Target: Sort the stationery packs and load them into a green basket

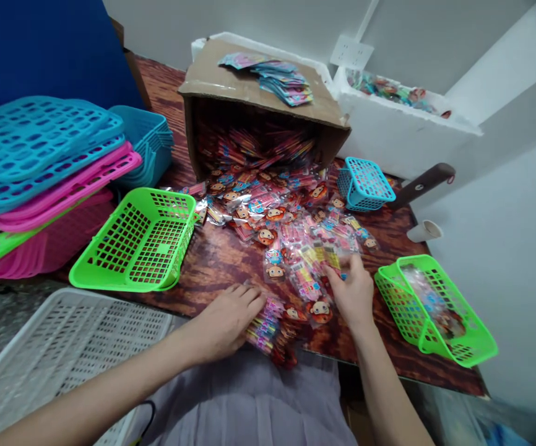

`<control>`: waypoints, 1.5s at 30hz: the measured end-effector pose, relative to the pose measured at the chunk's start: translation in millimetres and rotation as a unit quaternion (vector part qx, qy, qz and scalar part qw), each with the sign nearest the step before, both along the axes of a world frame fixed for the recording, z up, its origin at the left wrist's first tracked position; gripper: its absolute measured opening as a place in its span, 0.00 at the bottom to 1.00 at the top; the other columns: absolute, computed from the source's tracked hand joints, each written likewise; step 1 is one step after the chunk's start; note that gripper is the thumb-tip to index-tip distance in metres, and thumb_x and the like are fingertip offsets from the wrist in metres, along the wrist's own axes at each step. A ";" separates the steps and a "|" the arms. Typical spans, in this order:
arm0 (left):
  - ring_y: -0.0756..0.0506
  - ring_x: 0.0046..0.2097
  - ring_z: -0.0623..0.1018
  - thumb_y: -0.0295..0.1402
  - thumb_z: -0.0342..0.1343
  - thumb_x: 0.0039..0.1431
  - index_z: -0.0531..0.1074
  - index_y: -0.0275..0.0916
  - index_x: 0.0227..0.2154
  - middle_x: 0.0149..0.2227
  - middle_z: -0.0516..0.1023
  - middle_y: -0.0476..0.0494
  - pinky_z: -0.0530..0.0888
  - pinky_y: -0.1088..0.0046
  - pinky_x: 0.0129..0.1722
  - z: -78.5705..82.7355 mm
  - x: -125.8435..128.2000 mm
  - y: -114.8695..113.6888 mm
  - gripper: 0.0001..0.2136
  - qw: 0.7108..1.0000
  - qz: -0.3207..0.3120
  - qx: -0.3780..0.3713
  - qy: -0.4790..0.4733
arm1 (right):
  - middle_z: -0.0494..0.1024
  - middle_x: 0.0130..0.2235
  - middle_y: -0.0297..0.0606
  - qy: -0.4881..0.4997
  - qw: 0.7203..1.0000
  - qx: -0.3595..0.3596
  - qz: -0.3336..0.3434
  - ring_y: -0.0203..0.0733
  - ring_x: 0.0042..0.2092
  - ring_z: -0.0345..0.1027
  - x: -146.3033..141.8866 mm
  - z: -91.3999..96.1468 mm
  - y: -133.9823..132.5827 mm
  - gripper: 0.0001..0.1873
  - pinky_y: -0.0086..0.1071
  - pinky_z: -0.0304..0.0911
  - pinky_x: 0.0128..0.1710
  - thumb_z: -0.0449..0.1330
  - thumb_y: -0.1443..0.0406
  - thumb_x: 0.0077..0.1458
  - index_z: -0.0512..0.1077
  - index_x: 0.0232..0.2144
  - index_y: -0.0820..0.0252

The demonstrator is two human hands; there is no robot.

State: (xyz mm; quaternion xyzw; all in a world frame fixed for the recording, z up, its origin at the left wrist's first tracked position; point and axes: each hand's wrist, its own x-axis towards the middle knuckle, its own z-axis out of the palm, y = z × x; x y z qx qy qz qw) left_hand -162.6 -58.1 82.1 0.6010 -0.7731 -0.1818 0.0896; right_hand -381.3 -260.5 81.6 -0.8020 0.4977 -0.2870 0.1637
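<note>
My left hand (pixel 233 319) is closed round the left side of a stack of small clear-wrapped packets (pixel 270 328) at the table's front edge. The packets have coloured strips and printed cartoon faces. To the right, my right hand (pixel 355 291) reaches into the spread of loose packets, thumb and fingers bent in on a packet with yellow strips (pixel 330 255). Its fingertips partly cover that packet. A heap of similar packets (pixel 263 204) spills from a cardboard box (pixel 231 90) lying on its side.
A green basket (pixel 133 238) stands left; another green basket (pixel 395 279) holding packets is at right. Behind are a small blue basket (pixel 370 183), a dark-handled tool (pixel 426 183), a white tube (pixel 423 231) and foam boxes (pixel 389 133). Stacked blue lids (pixel 36 145) and a white crate (pixel 77 334) lie left.
</note>
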 end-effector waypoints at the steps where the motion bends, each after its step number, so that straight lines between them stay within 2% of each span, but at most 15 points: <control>1: 0.34 0.59 0.68 0.25 0.54 0.53 0.60 0.34 0.60 0.59 0.69 0.33 0.65 0.53 0.60 0.0 0.6 0.1 0.29 1.000 0.001 0.002 0.004 | 0.73 0.32 0.36 -0.025 1.000 0.010 -0.015 0.47 0.35 0.67 -3.7 6.4 -1.9 0.13 0.40 0.61 0.40 0.61 0.55 0.53 0.63 0.31 0.54; 3: 0.35 0.58 0.68 0.25 0.54 0.53 0.60 0.35 0.61 0.58 0.69 0.34 0.65 0.54 0.59 -0.1 0.9 -0.1 0.30 1.000 0.001 0.003 0.010 | 0.76 0.35 0.38 -0.072 0.997 0.030 -0.018 0.48 0.37 0.69 -8.2 19.4 -2.6 0.14 0.39 0.62 0.41 0.62 0.54 0.52 0.65 0.35 0.55; 6: 0.35 0.58 0.68 0.25 0.54 0.53 0.60 0.35 0.61 0.58 0.69 0.34 0.65 0.54 0.60 0.5 0.1 -0.6 0.30 1.000 0.004 -0.001 0.012 | 0.78 0.42 0.40 -0.068 0.990 0.112 0.056 0.50 0.42 0.72 -7.4 31.4 8.3 0.20 0.41 0.63 0.44 0.63 0.55 0.52 0.67 0.45 0.54; 10: 0.35 0.59 0.68 0.25 0.54 0.54 0.59 0.35 0.61 0.58 0.69 0.34 0.65 0.54 0.60 1.2 -1.3 0.0 0.30 1.000 0.009 -0.001 0.016 | 0.78 0.41 0.39 0.043 0.957 0.231 0.171 0.50 0.43 0.71 1.8 13.3 43.9 0.12 0.42 0.64 0.45 0.60 0.61 0.54 0.69 0.42 0.54; 15: 0.34 0.60 0.66 0.26 0.54 0.55 0.59 0.35 0.61 0.60 0.67 0.34 0.64 0.54 0.60 -1.7 -1.9 1.8 0.29 1.000 0.011 -0.010 0.016 | 0.68 0.56 0.51 0.103 0.987 0.073 0.104 0.59 0.58 0.59 8.7 -29.6 79.9 0.14 0.53 0.59 0.56 0.60 0.65 0.55 0.70 0.46 0.59; 17: 0.35 0.60 0.66 0.27 0.54 0.55 0.59 0.35 0.61 0.60 0.67 0.35 0.64 0.54 0.61 -3.2 -1.4 2.4 0.29 1.000 0.008 -0.012 0.016 | 0.69 0.55 0.49 0.129 0.985 0.045 0.103 0.59 0.57 0.59 10.4 -34.2 84.1 0.18 0.54 0.60 0.55 0.60 0.67 0.55 0.70 0.49 0.56; 21: 0.35 0.60 0.67 0.26 0.55 0.53 0.57 0.34 0.63 0.60 0.67 0.34 0.65 0.55 0.60 -5.1 -0.4 3.3 0.32 1.000 0.006 -0.012 0.009 | 0.71 0.44 0.44 0.166 0.971 0.077 0.156 0.53 0.48 0.66 15.2 -18.8 82.3 0.17 0.46 0.67 0.48 0.60 0.70 0.55 0.71 0.48 0.56; 24: 0.34 0.60 0.67 0.27 0.55 0.54 0.58 0.34 0.62 0.60 0.67 0.34 0.65 0.54 0.60 -4.0 -0.5 3.8 0.30 1.000 0.010 -0.014 0.007 | 0.70 0.45 0.44 0.194 0.967 0.060 0.155 0.49 0.41 0.70 18.8 -0.6 80.2 0.14 0.40 0.68 0.39 0.56 0.69 0.59 0.71 0.48 0.57; 26: 0.34 0.60 0.67 0.28 0.54 0.55 0.59 0.34 0.61 0.59 0.67 0.34 0.65 0.54 0.61 -2.0 -0.7 3.8 0.29 1.000 0.008 -0.015 0.010 | 0.70 0.48 0.46 0.216 0.964 0.007 0.154 0.50 0.41 0.70 21.3 7.3 79.7 0.25 0.42 0.68 0.39 0.55 0.69 0.60 0.63 0.60 0.54; 28: 0.34 0.60 0.67 0.28 0.54 0.55 0.60 0.34 0.61 0.59 0.67 0.33 0.65 0.54 0.61 0.0 -0.7 3.7 0.28 1.000 0.009 -0.015 0.011 | 0.71 0.48 0.47 0.210 0.959 -0.015 0.192 0.53 0.45 0.69 23.1 9.8 79.7 0.39 0.45 0.68 0.43 0.55 0.70 0.60 0.47 0.69 0.53; 31: 0.34 0.61 0.67 0.27 0.54 0.55 0.61 0.35 0.59 0.60 0.67 0.33 0.65 0.54 0.61 1.8 -0.7 3.9 0.27 1.000 0.011 -0.010 0.013 | 0.73 0.46 0.44 0.164 0.954 0.040 0.247 0.53 0.49 0.67 21.7 6.9 79.6 0.49 0.47 0.67 0.49 0.57 0.72 0.57 0.33 0.71 0.55; 34: 0.34 0.64 0.64 0.26 0.55 0.52 0.63 0.36 0.58 0.62 0.64 0.32 0.60 0.53 0.65 1.2 -0.9 4.4 0.27 1.000 0.019 -0.014 0.020 | 0.71 0.52 0.46 0.171 0.945 0.109 0.257 0.52 0.53 0.66 14.5 4.9 77.5 0.42 0.47 0.66 0.54 0.58 0.70 0.57 0.46 0.69 0.55; 37: 0.31 0.71 0.50 0.25 0.58 0.48 0.64 0.35 0.57 0.70 0.49 0.27 0.49 0.49 0.69 -1.1 0.0 3.7 0.29 0.999 0.034 -0.030 0.024 | 0.66 0.60 0.49 0.221 0.923 0.150 0.276 0.53 0.58 0.64 7.7 8.5 72.7 0.34 0.46 0.64 0.57 0.56 0.71 0.56 0.58 0.65 0.58; 40: 0.31 0.72 0.43 0.24 0.58 0.46 0.65 0.35 0.55 0.72 0.37 0.26 0.47 0.50 0.70 -3.9 3.2 0.6 0.30 0.999 0.027 -0.021 0.037 | 0.71 0.58 0.47 0.242 0.914 0.150 0.288 0.52 0.59 0.65 8.5 14.4 66.6 0.31 0.46 0.62 0.59 0.53 0.75 0.55 0.63 0.62 0.61; 45: 0.31 0.72 0.41 0.24 0.60 0.46 0.66 0.35 0.54 0.72 0.36 0.25 0.48 0.51 0.70 -5.0 9.8 -5.9 0.28 0.998 0.009 -0.007 0.063 | 0.76 0.55 0.47 0.220 0.925 0.115 0.289 0.50 0.55 0.70 18.1 16.1 59.4 0.23 0.44 0.64 0.56 0.54 0.72 0.59 0.68 0.57 0.62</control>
